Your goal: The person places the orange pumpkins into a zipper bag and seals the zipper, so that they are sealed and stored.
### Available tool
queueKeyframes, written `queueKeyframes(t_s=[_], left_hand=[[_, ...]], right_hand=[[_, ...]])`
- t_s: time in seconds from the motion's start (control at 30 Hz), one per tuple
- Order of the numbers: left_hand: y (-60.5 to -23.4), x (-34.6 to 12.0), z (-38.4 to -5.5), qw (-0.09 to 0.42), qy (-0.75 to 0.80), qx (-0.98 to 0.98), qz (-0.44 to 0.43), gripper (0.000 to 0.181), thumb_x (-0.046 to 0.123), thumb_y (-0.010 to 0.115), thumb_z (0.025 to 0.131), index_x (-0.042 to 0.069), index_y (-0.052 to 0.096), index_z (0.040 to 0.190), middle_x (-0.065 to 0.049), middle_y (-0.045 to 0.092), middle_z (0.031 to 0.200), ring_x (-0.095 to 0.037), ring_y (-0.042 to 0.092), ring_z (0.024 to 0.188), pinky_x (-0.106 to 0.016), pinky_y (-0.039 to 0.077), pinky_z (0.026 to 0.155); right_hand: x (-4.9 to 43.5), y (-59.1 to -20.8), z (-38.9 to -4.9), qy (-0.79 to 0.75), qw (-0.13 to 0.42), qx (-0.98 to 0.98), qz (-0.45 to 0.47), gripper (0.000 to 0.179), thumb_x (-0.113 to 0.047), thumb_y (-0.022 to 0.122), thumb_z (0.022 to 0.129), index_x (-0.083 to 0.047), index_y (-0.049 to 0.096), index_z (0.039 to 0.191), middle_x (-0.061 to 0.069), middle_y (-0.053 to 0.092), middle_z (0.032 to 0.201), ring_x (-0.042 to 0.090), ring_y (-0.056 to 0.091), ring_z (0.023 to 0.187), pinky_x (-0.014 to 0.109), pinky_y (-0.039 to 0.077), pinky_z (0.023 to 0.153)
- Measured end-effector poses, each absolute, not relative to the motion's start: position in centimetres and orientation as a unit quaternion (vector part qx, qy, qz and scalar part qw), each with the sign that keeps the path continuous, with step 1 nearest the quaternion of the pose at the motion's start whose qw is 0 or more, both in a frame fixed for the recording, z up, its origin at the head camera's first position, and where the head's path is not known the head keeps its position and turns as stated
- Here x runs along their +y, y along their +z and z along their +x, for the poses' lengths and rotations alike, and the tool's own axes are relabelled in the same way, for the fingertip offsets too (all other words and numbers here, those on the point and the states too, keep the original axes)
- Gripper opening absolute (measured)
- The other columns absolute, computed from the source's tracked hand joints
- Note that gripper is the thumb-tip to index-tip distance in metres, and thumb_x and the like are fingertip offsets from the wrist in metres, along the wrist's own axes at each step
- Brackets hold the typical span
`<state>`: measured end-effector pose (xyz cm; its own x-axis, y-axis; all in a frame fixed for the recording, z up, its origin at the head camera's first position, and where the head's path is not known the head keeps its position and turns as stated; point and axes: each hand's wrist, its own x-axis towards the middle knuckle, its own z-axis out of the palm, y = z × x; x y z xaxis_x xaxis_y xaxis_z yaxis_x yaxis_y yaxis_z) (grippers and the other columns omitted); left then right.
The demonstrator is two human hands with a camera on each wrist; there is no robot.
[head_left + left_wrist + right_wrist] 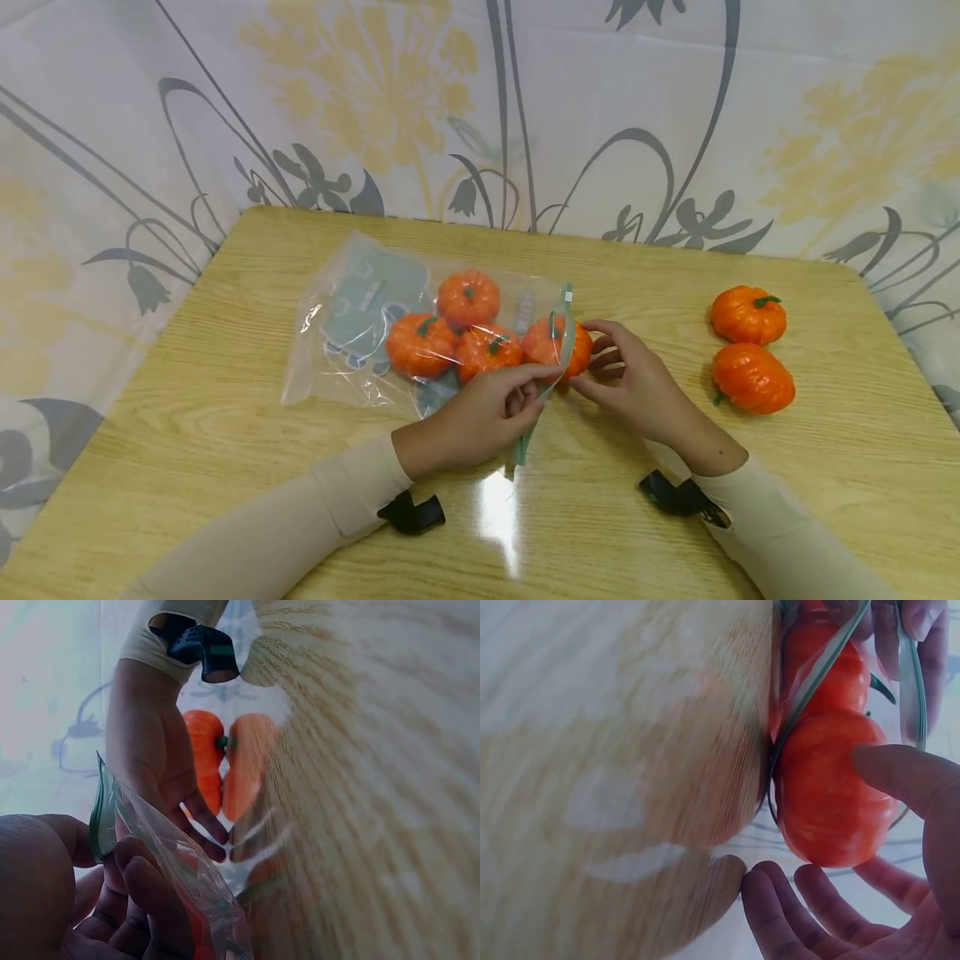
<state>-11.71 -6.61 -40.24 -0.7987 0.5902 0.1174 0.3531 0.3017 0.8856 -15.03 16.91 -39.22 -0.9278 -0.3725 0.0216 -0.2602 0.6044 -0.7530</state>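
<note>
A clear zip bag (307, 375) with a grey-green print lies on the table, three small orange pumpkins (468, 297) inside it. My left hand (480, 412) pinches the green zip edge (567, 342) at the bag's mouth, thumb against forefinger. Right at this opening sits another pumpkin (832, 802), framed by the two strips of the zip. My right hand (637, 387) is at its outer side; the thumb (900, 776) overlaps the pumpkin and the spread, slightly bent fingers lie along its near end. Seen from the left wrist, the bag's film partly hides the right fingertips.
Two more pumpkins, one with its stem up (748, 315) and one tipped over (753, 379), lie together on the right of the wooden table (825, 483). A flower-patterned cloth (570, 100) hangs behind the far edge. Black straps (412, 514) show at both wrists.
</note>
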Motion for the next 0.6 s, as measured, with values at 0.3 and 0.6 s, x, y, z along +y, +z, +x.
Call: queueKeyframes(t_s=[0.3, 0.6], left_hand=[[-40.25, -6.70, -11.60, 0.122, 0.508, 0.802, 0.292, 0.043, 0.010, 0.056, 0.100, 0.009, 0.053, 0.143, 0.001, 0.057, 0.087, -0.005, 0.050, 0.070, -0.018, 0.047, 0.063], [-40.21, -6.61, -11.75, 0.123, 0.516, 0.794, 0.296, 0.043, 0.008, 0.056, 0.100, 0.009, 0.053, 0.143, 0.000, 0.056, 0.087, -0.006, 0.049, 0.070, -0.017, 0.046, 0.062]], right_hand=[[16.82, -39.37, -15.09, -0.403, 0.065, 0.894, -0.185, 0.064, -0.010, 0.076, 0.088, -0.006, 0.044, 0.144, 0.019, 0.062, 0.120, 0.032, 0.068, 0.101, 0.047, 0.059, 0.085], [16.82, -39.06, -14.77, -0.424, 0.062, 0.886, -0.179, 0.052, -0.010, 0.073, 0.091, 0.001, 0.044, 0.133, 0.025, 0.062, 0.127, 0.036, 0.067, 0.106, 0.050, 0.057, 0.089]])
